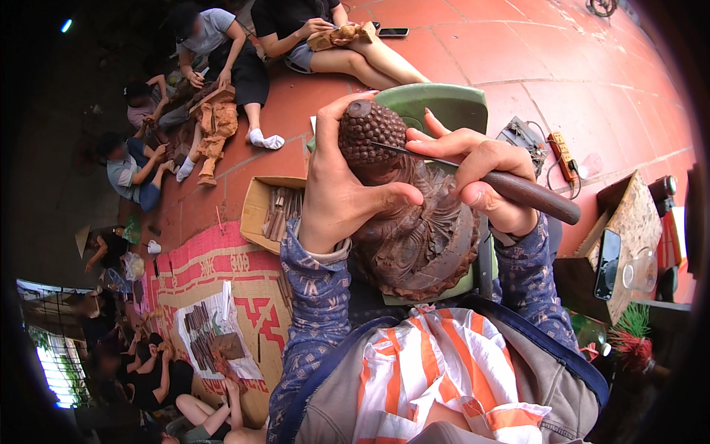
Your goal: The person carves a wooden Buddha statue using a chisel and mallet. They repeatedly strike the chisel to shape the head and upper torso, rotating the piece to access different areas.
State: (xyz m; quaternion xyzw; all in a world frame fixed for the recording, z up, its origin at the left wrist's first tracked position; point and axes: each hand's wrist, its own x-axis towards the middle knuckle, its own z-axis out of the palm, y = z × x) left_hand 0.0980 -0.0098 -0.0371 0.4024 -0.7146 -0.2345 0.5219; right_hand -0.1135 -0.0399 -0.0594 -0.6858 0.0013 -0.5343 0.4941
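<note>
A dark brown carved wooden statue (414, 237) with a knobbly, bead-covered top (370, 129) rests on a green plastic stool (451, 107) in front of me. My left hand (336, 189) wraps around its upper part, the thumb lying across the front. My right hand (481, 174) grips a carving chisel with a dark wooden handle (536, 196). Its thin metal blade (407, 152) touches the beaded top. An orange-and-white striped cloth (436, 370) lies over my lap.
A cardboard box of chisels (277, 211) sits at my left on a red tiled floor (518, 52). More tools lie on white paper (211, 333) on a woven mat. Several people sit carving at the left and back. A phone (608, 263) leans on a wooden box at right.
</note>
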